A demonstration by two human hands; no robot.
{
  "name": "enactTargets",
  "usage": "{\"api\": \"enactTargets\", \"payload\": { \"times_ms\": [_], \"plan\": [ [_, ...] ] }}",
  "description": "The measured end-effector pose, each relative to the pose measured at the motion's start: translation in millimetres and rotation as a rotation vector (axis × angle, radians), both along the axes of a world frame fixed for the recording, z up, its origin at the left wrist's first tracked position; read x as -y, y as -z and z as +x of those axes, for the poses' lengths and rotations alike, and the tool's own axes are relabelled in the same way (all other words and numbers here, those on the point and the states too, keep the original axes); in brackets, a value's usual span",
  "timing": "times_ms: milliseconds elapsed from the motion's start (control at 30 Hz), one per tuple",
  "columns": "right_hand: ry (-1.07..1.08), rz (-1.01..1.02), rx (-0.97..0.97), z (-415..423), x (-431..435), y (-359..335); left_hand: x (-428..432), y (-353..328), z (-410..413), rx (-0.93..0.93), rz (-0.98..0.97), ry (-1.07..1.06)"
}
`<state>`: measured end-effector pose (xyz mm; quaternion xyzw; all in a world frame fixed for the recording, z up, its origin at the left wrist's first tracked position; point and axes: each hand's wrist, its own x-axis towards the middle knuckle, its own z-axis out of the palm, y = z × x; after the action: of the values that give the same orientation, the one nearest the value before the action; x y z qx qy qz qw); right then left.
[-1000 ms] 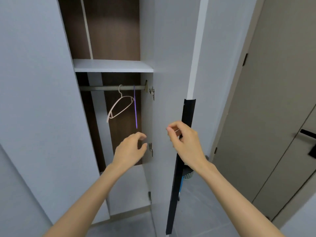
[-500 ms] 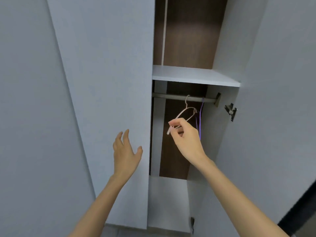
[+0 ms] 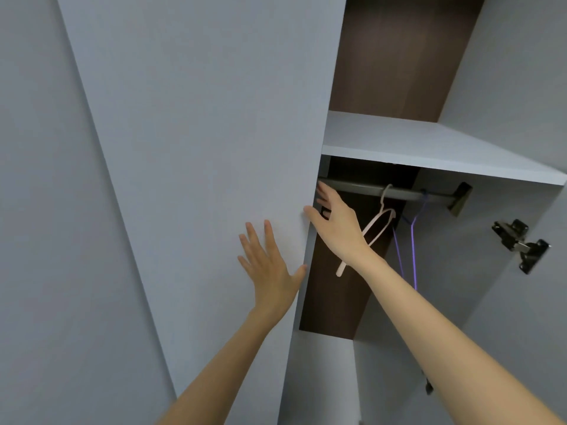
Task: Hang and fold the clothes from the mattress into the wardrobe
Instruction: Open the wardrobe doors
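So, neither hand has hold of anything here. My left hand (image 3: 270,271) is flat on the front of the wardrobe's left door (image 3: 199,148), fingers straight and spread, thumb right by the door's edge. My right hand (image 3: 334,222) is just above it and also open, with its fingers stretched up past that same edge and its thumb touching the edge. I can't tell whether those fingers touch the inner side of the door, because the edge hides that bit.

The wardrobe (image 3: 506,72) is right in front of me, open on the right side. The pink hanger (image 3: 379,225) hangs on the rail (image 3: 408,193) just behind my right wrist. The wrist covers its middle and one end pokes out below. Just right of it is a thin purple hanger (image 3: 412,240), seen edge-on, so its shape is hard to make out. My forearm cuts off its bottom. The rail's left end is hidden behind the door and my fingers. A white shelf (image 3: 429,145) sits just above the rail, and there's a dark hinge (image 3: 521,243) off to the right.
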<state>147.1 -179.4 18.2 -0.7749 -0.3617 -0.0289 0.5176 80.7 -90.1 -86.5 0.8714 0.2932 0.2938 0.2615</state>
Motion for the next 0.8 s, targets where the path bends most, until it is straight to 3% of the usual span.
{"api": "enactTargets", "payload": {
  "times_ms": [133,367,800],
  "plan": [
    [0.042,0.086,-0.009,16,-13,-10,-4,9,21,0.010,-0.021,-0.022],
    [-0.033,-0.009,-0.017,24,-5,-24,-6,13,28,-0.027,-0.032,-0.040],
    [-0.089,0.028,0.038,-58,19,-16,26,19,-51,0.154,-0.045,-0.080]
  ]
}}
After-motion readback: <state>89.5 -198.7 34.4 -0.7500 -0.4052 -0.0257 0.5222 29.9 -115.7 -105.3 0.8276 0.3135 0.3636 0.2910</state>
